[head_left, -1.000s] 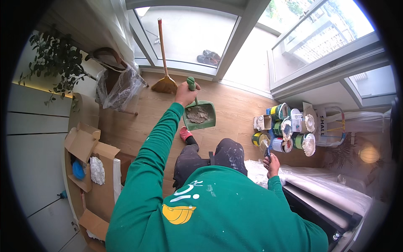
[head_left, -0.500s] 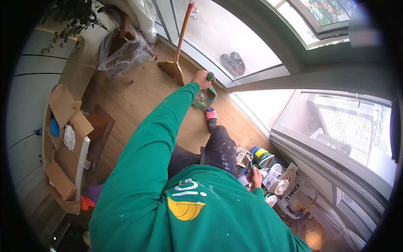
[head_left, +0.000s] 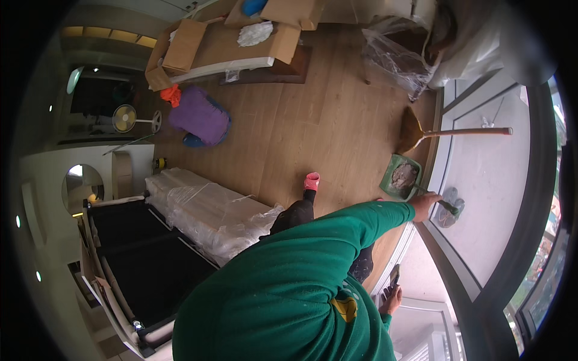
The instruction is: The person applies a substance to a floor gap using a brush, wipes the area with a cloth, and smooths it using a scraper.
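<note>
Because the left hand (head_left: 425, 206) closes round only the handle (head_left: 450, 208) of the green dustpan (head_left: 389, 178) just beside it, a tilt could spill the grey debris (head_left: 404, 175); the right hand (head_left: 392, 299) grips a dark tool (head_left: 395, 275).

Left fingers (head_left: 431, 198) grip green dustpan (head_left: 395, 162), grey debris (head_left: 404, 175) inside; right fingers (head_left: 395, 293) hold tool (head_left: 395, 275); broom (head_left: 412, 133) near.

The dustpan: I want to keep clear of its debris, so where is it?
In the head view, the green dustpan is right of centre, just below the broom's bristles, its handle in the left hand.
</note>
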`<state>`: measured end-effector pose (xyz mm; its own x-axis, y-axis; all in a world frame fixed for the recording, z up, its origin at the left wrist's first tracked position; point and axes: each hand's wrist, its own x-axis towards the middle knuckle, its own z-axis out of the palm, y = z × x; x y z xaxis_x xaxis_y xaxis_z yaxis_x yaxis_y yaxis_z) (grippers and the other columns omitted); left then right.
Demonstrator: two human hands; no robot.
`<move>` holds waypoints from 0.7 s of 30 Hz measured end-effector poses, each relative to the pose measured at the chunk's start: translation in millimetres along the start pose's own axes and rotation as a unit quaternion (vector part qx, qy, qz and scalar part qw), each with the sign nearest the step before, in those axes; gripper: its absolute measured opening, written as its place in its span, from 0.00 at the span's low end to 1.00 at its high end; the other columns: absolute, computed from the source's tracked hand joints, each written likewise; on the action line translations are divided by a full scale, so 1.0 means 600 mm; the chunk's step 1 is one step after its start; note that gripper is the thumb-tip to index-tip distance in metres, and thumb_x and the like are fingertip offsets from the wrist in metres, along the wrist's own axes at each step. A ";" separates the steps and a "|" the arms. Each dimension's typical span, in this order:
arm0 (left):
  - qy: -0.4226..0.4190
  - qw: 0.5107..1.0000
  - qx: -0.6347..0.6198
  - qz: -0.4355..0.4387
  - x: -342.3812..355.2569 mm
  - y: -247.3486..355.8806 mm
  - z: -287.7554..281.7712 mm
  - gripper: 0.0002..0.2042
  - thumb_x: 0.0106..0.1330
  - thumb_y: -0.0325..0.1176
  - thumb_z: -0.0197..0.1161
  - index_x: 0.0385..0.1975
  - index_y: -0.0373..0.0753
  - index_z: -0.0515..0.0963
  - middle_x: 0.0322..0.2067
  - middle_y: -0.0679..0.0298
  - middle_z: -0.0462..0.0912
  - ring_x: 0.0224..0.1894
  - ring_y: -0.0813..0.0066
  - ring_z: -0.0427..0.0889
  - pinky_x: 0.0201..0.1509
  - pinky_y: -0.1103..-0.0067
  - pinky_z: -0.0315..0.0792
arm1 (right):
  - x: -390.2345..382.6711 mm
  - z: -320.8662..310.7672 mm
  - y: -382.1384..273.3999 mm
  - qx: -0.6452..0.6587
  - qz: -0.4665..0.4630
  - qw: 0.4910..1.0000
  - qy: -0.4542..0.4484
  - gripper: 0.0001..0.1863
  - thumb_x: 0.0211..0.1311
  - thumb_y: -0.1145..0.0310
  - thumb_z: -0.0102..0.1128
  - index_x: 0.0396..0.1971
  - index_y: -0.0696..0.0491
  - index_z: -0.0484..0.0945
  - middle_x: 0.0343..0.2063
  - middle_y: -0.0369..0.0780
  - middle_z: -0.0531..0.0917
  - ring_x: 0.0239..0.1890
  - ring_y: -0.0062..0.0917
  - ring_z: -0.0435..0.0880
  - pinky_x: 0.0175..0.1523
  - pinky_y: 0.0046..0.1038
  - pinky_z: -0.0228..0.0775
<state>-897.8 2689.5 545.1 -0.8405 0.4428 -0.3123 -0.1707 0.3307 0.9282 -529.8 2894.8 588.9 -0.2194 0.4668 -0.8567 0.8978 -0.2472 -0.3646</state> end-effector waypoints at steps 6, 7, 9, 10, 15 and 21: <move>-0.133 0.975 0.132 -0.123 -0.379 -0.179 -0.164 0.20 0.54 0.34 0.68 0.50 0.45 0.84 0.48 0.58 0.87 0.51 0.57 0.86 0.53 0.65 0.78 | 0.048 0.158 -0.129 -0.197 -0.022 0.975 -0.096 0.30 0.67 0.39 0.66 0.58 0.45 0.79 0.38 0.36 0.85 0.33 0.25 0.84 0.32 0.29 0.69; -0.066 0.980 0.089 -0.164 -0.457 -0.215 -0.209 0.14 0.55 0.36 0.71 0.43 0.44 0.86 0.42 0.61 0.89 0.47 0.58 0.87 0.50 0.64 0.79 | 0.054 0.182 -0.146 -0.218 -0.034 0.971 -0.095 0.27 0.67 0.43 0.68 0.57 0.46 0.80 0.36 0.37 0.85 0.31 0.25 0.84 0.30 0.28 0.69; 0.146 0.945 0.084 -0.281 -0.643 -0.326 -0.291 0.16 0.63 0.48 0.68 0.36 0.39 0.87 0.33 0.55 0.90 0.38 0.55 0.89 0.46 0.63 0.81 | 0.075 0.240 -0.142 -0.248 -0.046 0.960 -0.121 0.26 0.66 0.47 0.71 0.55 0.48 0.79 0.34 0.37 0.84 0.29 0.25 0.84 0.28 0.30 0.70; 0.277 0.886 0.067 -0.365 -0.738 -0.363 -0.329 0.21 0.65 0.53 0.65 0.34 0.38 0.88 0.34 0.51 0.90 0.39 0.55 0.89 0.47 0.63 0.81 | 0.124 0.262 -0.128 -0.266 -0.073 0.948 -0.156 0.26 0.65 0.47 0.71 0.54 0.49 0.79 0.34 0.37 0.84 0.28 0.25 0.83 0.28 0.32 0.72; 0.489 0.709 0.108 -0.497 -1.259 -0.511 -0.419 0.25 0.70 0.54 0.57 0.36 0.34 0.88 0.36 0.45 0.88 0.43 0.46 0.88 0.49 0.57 0.80 | 0.009 0.598 -0.042 -0.446 -0.119 0.828 -0.319 0.25 0.64 0.49 0.72 0.51 0.51 0.78 0.31 0.36 0.83 0.26 0.25 0.82 0.26 0.36 0.73; 0.833 0.447 -0.313 -0.092 -1.387 -0.278 -0.643 0.04 0.75 0.26 0.62 0.44 0.35 0.79 0.39 0.58 0.87 0.37 0.73 0.86 0.34 0.78 0.81 | -0.196 0.825 -0.075 -0.561 -0.180 0.727 -0.352 0.20 0.64 0.55 0.71 0.49 0.51 0.80 0.29 0.36 0.83 0.25 0.25 0.83 0.25 0.33 0.72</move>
<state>-368.1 1944.5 728.0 0.0903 -0.9511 -0.2954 0.0117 -0.2955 0.9553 -733.4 2430.3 525.6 -0.3050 -0.3190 -0.8974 0.3939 0.8156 -0.4238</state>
